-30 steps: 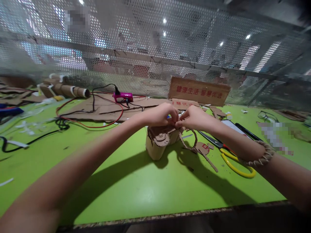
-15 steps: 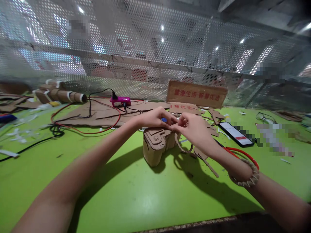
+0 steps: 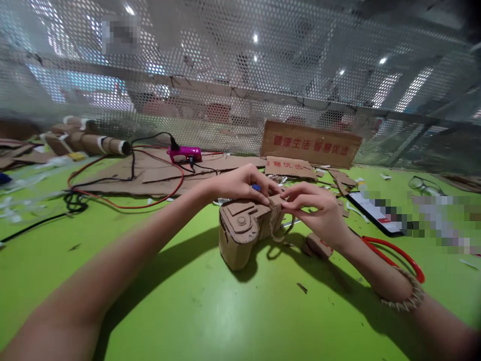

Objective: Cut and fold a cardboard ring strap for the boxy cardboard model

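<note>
A brown cardboard model shaped like a camera (image 3: 237,235) stands on the green table, with layered raised pieces and a small disc on top. My left hand (image 3: 246,184) is closed on its far upper part, and a small blue item shows by the fingers. My right hand (image 3: 319,208) pinches a cardboard strip (image 3: 277,218) at the model's right end, thumb and fingertips close to my left fingertips. The strip bends around that end and curls down in a loop. What lies between the fingertips is partly hidden.
Behind are cardboard sheets (image 3: 112,181), a magenta device (image 3: 186,154) with cables, and a printed cardboard panel (image 3: 310,144). To the right lie a phone (image 3: 376,214), red-handled tool (image 3: 398,253), glasses (image 3: 424,186) and scraps. A cardboard tube model (image 3: 84,143) is at the far left.
My right hand has shifted right and its fingers have opened out somewhat along the strip. The long thin cardboard piece near my right wrist no longer shows. The view has shifted slightly.
</note>
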A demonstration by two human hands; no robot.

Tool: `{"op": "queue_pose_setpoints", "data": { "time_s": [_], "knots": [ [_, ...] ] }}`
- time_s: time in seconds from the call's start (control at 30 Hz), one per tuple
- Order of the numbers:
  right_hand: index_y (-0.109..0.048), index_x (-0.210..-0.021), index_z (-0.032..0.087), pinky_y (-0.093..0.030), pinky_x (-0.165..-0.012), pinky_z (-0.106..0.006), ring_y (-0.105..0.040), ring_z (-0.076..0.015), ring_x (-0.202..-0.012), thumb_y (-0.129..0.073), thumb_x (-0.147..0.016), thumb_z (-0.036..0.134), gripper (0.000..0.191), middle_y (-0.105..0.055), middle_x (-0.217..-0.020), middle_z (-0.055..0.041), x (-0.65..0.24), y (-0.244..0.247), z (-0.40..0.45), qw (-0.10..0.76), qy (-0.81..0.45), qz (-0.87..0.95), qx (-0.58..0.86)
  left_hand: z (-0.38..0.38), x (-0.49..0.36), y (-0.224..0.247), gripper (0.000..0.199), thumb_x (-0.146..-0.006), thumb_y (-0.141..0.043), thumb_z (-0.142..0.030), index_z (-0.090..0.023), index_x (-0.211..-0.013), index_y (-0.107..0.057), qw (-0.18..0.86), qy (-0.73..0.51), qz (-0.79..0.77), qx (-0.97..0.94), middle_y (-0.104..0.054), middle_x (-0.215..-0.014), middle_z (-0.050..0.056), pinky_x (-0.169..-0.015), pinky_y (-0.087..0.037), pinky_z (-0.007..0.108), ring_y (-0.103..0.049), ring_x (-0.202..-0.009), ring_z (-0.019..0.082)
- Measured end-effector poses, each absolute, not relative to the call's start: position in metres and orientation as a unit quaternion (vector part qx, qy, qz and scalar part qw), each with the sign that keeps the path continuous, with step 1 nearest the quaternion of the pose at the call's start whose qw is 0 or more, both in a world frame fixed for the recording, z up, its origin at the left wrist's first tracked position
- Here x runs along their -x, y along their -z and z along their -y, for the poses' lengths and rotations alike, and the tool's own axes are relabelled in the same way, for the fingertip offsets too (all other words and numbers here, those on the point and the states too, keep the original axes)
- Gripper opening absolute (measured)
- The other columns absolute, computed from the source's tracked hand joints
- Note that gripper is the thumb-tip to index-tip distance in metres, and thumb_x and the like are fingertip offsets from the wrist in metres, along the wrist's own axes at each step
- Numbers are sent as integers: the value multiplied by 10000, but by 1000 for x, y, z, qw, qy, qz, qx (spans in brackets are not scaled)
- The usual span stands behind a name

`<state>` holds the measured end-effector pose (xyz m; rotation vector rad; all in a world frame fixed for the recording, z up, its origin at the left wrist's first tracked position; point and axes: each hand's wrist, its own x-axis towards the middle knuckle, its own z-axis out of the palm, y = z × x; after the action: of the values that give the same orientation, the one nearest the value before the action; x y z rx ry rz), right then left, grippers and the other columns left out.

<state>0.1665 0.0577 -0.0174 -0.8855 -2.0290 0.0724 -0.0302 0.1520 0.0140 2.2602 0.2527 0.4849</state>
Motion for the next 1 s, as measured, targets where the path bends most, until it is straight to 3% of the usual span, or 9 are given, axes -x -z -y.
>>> {"op": "queue_pose_setpoints", "data": {
  "time_s": [0.17,0.27,0.33,0.53,1.0],
  "knots": [
    [-629,-636,211,-527,-676,-313,-639,-157,-734,-682,-776,201,150,-664,-786,-37,-165,23,-65,482,-28,806,342,-153,30,-12,89,-714,-679,-109,-159,-685,-746,402,-199,-97,-888,-710,-1091,109,-912,-477,355,-657,-1034,241],
    [-687,-745,227,-522,-681,-300,-622,-148,-736,-699,-754,158,70,-638,-770,-17,-166,20,-66,475,-36,809,345,-152,30,-13,88,-702,-689,-105,-161,-659,-742,404,-201,-100,-887,-729,-1045,101,-890,-487,334,-670,-1000,234],
    [-707,-804,236,-518,-678,-288,-613,-140,-732,-700,-748,134,117,-624,-772,-9,-166,19,-68,471,-43,813,341,-152,30,-13,98,-697,-689,-98,-161,-641,-738,408,-203,-103,-884,-739,-1018,93,-885,-489,320,-673,-990,229],
    [-681,-690,200,-517,-679,-282,-608,-130,-731,-702,-750,120,103,-593,-784,-18,-167,24,-73,486,-54,818,303,-150,30,-13,92,-688,-697,-112,-169,-631,-742,409,-208,-109,-882,-750,-974,86,-911,-480,348,-673,-981,240],
    [-646,-696,194,-527,-760,-314,-642,-152,-844,-668,-780,89,136,-662,-886,-53,-170,30,-77,485,-47,832,264,-152,30,-13,61,-701,-697,-141,-140,-664,-746,396,-197,-110,-890,-750,-962,99,-884,-491,345,-675,-954,248]
  ]
}}
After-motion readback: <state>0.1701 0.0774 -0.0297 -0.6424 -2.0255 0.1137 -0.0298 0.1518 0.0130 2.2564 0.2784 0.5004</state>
